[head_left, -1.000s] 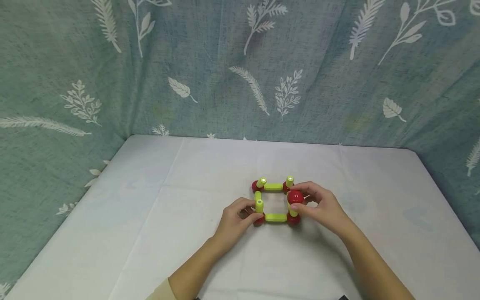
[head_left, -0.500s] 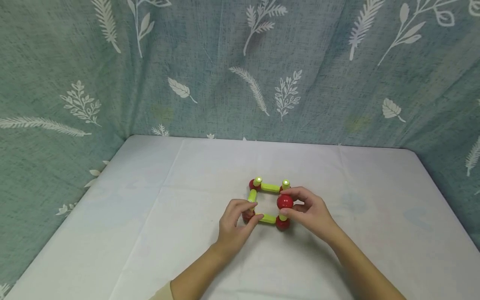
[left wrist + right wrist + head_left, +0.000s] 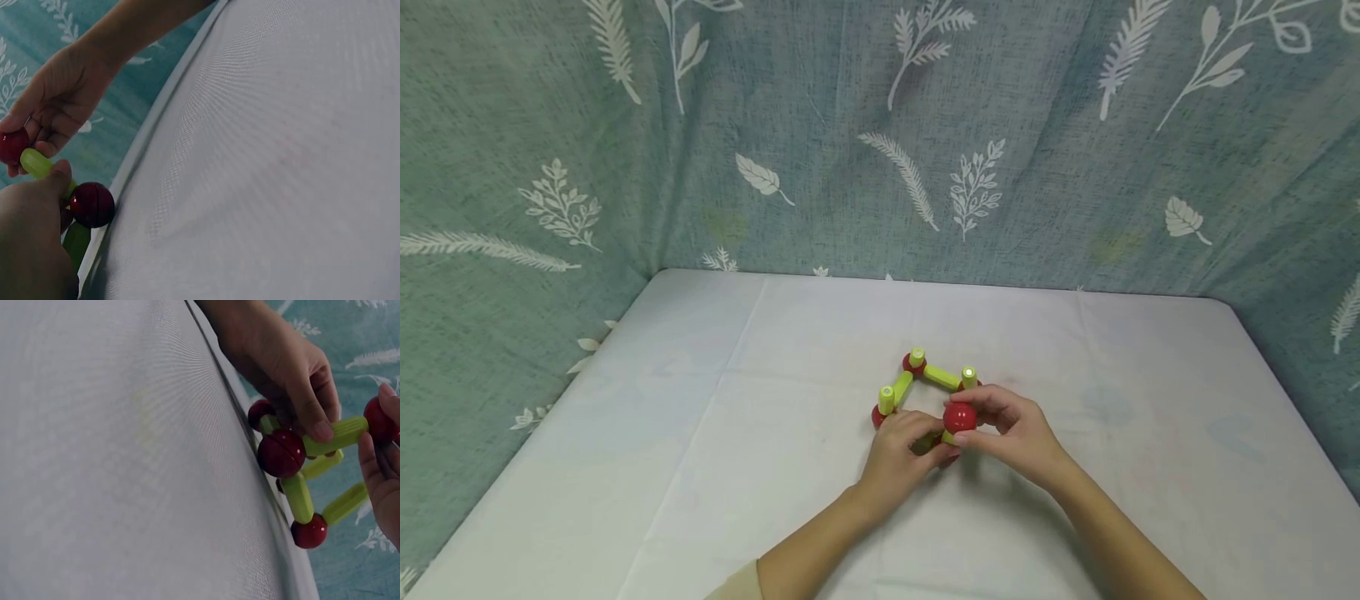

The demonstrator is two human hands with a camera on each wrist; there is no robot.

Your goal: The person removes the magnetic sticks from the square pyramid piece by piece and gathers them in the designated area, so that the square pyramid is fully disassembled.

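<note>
A frame of yellow-green rods and red balls (image 3: pixel 925 383) lies on the white table (image 3: pixel 775 483), with short rods standing upright at its corners. At the near corner an upright rod (image 3: pixel 331 434) carries a red ball (image 3: pixel 959 417) on top. My right hand (image 3: pixel 972 422) pinches that ball between thumb and fingers. My left hand (image 3: pixel 934 435) pinches the rod just under it, above the corner ball (image 3: pixel 281 453). In the left wrist view the corner ball (image 3: pixel 92 204) shows beside my left hand (image 3: pixel 31 237), and the right hand (image 3: pixel 56 106) is beyond it.
A teal curtain with white leaf prints (image 3: pixel 850 125) closes off the back and both sides of the table. Nothing else lies on the white tabletop around the frame.
The frame has turned clockwise and shifted left. My left hand moved from the near-left corner to the rod under the top ball. The right hand kept hold of the ball.
</note>
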